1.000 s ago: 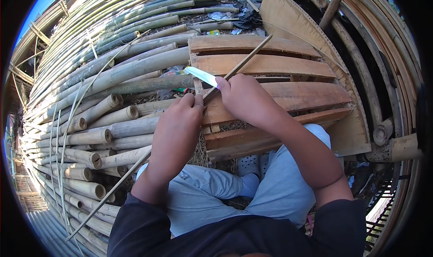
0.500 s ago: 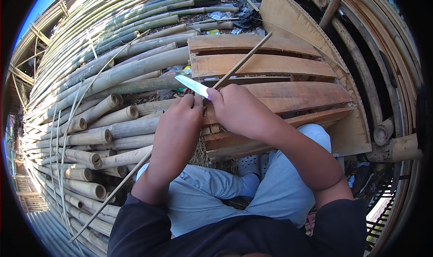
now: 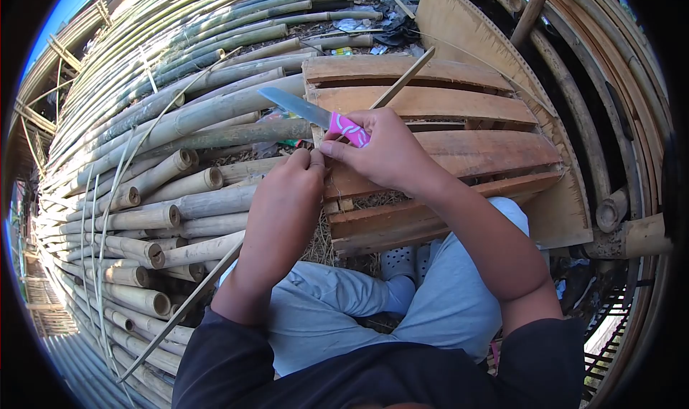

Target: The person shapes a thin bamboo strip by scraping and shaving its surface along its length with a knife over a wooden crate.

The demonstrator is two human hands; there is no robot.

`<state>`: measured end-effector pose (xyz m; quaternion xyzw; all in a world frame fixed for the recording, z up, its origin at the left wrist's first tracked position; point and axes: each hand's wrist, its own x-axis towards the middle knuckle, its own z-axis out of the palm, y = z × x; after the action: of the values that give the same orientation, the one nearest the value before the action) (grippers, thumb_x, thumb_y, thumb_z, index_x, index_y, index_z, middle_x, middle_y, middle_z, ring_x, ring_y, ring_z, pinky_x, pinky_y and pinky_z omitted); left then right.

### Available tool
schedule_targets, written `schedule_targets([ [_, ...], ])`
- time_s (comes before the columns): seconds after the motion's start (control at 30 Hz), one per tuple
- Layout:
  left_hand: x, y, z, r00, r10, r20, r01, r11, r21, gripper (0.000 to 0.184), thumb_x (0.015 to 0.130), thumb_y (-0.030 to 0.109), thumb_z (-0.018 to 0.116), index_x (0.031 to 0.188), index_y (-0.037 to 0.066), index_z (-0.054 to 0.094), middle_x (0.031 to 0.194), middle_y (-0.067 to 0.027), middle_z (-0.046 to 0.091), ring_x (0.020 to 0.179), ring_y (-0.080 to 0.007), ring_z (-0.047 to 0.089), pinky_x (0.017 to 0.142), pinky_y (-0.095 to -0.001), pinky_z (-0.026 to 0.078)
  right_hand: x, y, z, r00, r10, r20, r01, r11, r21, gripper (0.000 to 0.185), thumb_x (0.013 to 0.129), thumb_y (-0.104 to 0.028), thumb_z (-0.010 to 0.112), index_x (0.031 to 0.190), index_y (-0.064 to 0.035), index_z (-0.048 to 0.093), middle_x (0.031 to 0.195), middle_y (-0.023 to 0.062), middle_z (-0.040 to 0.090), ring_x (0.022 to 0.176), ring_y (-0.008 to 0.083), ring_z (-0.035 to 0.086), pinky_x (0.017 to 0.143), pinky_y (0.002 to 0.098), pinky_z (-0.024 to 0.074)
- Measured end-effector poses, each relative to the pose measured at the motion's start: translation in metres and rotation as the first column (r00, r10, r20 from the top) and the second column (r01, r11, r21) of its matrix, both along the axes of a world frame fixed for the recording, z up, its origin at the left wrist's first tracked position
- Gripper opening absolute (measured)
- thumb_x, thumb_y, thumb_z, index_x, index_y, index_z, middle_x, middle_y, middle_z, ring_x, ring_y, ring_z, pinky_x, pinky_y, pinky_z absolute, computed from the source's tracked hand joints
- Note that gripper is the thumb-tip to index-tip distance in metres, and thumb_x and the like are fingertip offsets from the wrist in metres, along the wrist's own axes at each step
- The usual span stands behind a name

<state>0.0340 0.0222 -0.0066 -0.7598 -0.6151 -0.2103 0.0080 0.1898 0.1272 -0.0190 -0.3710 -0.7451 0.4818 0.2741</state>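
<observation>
My right hand [image 3: 382,149] is closed around the pink-and-white patterned handle of a knife [image 3: 298,106]. Its blade points up and to the left, above the slatted wood. My left hand [image 3: 291,186] grips a long, thin bamboo strip [image 3: 407,76], with the fingers pinched close to my right thumb. One end of the strip rises to the upper right over the slats, while the other trails under my left forearm to the lower left. Between the hands, part of the strip is hidden by my fingers.
A slatted wooden panel [image 3: 459,106] lies before my knees. Stacked bamboo poles [image 3: 194,125] fill the left side, with several thin strips [image 3: 97,244] lying over them. A curved wooden sheet [image 3: 459,18] and more poles [image 3: 567,86] stand at the right.
My right hand has turned and moved slightly up and right. The knife's blade has lifted away from my left hand, and its pink handle now shows. My left hand stays nearly still.
</observation>
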Motion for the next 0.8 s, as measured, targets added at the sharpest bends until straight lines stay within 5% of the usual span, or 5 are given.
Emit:
schedule_targets([
  [0.33,0.000,-0.001,0.000,1.000,-0.004,0.002,0.003,1.000,0.013,0.011,0.086,-0.002,0.062,0.096,-0.003,0.066,0.086,-0.0172,0.060,0.085,-0.0383,0.065,0.075,-0.0479,0.052,-0.001,-0.004,0.012,0.998,0.041,0.054,-0.041,0.999,-0.014,0.025,0.094,-0.021,0.075,0.097,0.0044,0.074,0.076,0.0086,0.071,0.070,0.0078,0.054,0.068,0.0326,0.0502],
  [0.4,0.000,0.000,0.000,1.000,-0.003,-0.003,0.003,1.000,0.015,0.013,0.085,-0.001,0.062,0.098,-0.003,0.066,0.086,-0.0172,0.061,0.084,-0.0382,0.065,0.075,-0.0478,0.052,-0.004,-0.004,0.006,0.999,0.036,-0.012,-0.036,0.999,0.037,0.019,0.094,-0.014,0.070,0.091,0.0049,0.073,0.067,0.0135,0.066,0.060,0.0150,0.055,0.062,0.0376,0.0482],
  [0.6,-0.002,-0.002,0.003,0.998,-0.030,-0.060,0.026,0.997,-0.067,0.026,0.082,-0.003,0.059,0.107,-0.006,0.062,0.093,-0.0171,0.061,0.090,-0.0344,0.064,0.079,-0.0447,0.054,-0.006,-0.006,0.000,0.999,0.019,-0.048,-0.016,0.998,0.065,0.018,0.093,-0.012,0.070,0.087,0.0046,0.071,0.065,0.0138,0.065,0.057,0.0170,0.054,0.060,0.0386,0.0469],
  [0.8,0.001,0.000,0.001,1.000,-0.005,-0.004,0.005,1.000,0.015,0.015,0.084,-0.003,0.061,0.099,-0.002,0.066,0.086,-0.0174,0.060,0.084,-0.0386,0.065,0.074,-0.0479,0.052,0.001,-0.005,0.014,0.998,0.010,0.060,-0.009,1.000,-0.028,0.023,0.095,-0.017,0.072,0.085,0.0039,0.070,0.067,0.0132,0.066,0.061,0.0167,0.056,0.062,0.0384,0.0471],
])
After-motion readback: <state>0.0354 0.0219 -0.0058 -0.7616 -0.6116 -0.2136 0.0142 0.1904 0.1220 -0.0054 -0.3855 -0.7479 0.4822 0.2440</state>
